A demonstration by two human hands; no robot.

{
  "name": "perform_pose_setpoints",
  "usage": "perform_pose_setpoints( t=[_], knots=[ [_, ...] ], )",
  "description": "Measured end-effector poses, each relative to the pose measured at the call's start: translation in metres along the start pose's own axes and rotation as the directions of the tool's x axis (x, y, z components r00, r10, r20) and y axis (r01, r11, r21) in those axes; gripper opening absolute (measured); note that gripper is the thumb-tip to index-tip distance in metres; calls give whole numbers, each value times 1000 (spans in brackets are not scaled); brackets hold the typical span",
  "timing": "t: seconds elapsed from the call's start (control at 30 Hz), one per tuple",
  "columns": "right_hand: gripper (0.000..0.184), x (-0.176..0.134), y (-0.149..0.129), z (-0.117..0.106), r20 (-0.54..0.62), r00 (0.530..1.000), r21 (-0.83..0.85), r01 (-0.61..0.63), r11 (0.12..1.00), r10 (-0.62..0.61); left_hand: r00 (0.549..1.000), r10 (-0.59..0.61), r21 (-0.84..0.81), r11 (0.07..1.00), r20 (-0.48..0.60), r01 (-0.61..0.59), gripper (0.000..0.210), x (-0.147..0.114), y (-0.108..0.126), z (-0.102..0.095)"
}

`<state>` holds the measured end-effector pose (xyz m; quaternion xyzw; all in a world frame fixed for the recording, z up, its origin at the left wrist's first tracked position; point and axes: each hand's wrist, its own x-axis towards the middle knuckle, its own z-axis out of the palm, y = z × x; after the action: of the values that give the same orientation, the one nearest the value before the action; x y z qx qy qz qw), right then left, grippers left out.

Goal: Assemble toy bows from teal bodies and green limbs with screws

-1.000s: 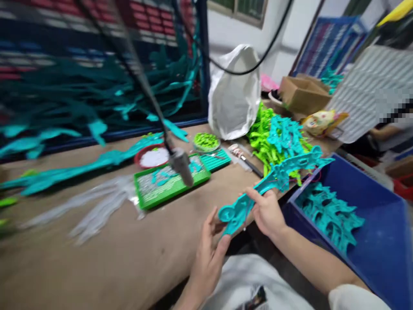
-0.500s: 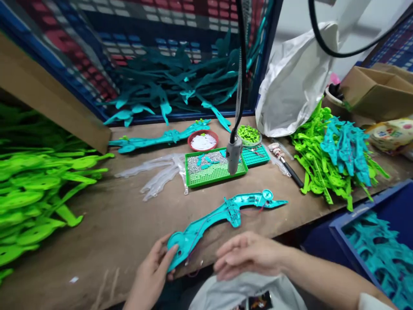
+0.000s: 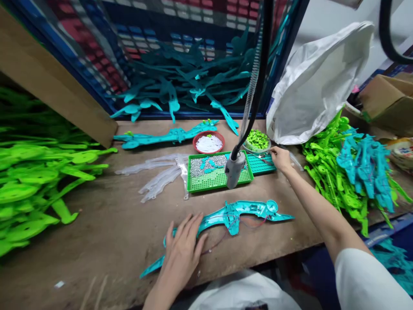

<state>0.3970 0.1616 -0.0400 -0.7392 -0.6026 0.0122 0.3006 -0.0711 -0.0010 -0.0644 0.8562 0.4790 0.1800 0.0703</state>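
Note:
A long teal plastic bow-shaped half shell (image 3: 231, 217) lies on the table with its hollow side up and thin dark and red wires along it. My left hand (image 3: 182, 247) rests flat across its left part, fingers stretched out. Farther off, my right hand (image 3: 280, 157) pinches a pair of slim metal tweezers (image 3: 263, 157) over the ribbed teal tray (image 3: 263, 168). Left of that tray is a green perforated tray (image 3: 213, 185) holding small silver screws and teal bits.
A grey electric screwdriver (image 3: 234, 170) hangs above the green tray. Behind stand a red bowl (image 3: 222, 146) of white pieces and a bowl of green parts (image 3: 257, 140). Green pieces pile up left (image 3: 38, 181) and right (image 3: 325, 168). Clear plastic strips (image 3: 161, 176) lie left of the trays.
My right hand has reached forward from near the table's front edge to the tweezers. My left hand has let go of the shell's end and now lies flat on it.

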Motion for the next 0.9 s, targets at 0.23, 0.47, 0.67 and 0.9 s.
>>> perform_pose_setpoints(
  t=[0.23, 0.47, 0.67, 0.9],
  knots=[
    [27, 3, 13, 9, -27, 992, -49, 118, 992, -120, 999, 33, 37, 999, -35, -32, 40, 1, -9, 5],
    [28, -2, 2, 4, 65, 973, -66, 224, 972, -220, 1000, 17, 9, 1000, -9, -17, 41, 4, -2, -3],
    [26, 6, 1, 3, 113, 980, -110, 177, 978, -165, 991, -16, -67, 997, 135, 26, 45, 6, 3, -17],
    [24, -34, -40, -36, -94, 996, 53, 11, 999, -5, 984, 35, -111, 994, 176, -16, 45, 4, 12, -34]
  ],
)
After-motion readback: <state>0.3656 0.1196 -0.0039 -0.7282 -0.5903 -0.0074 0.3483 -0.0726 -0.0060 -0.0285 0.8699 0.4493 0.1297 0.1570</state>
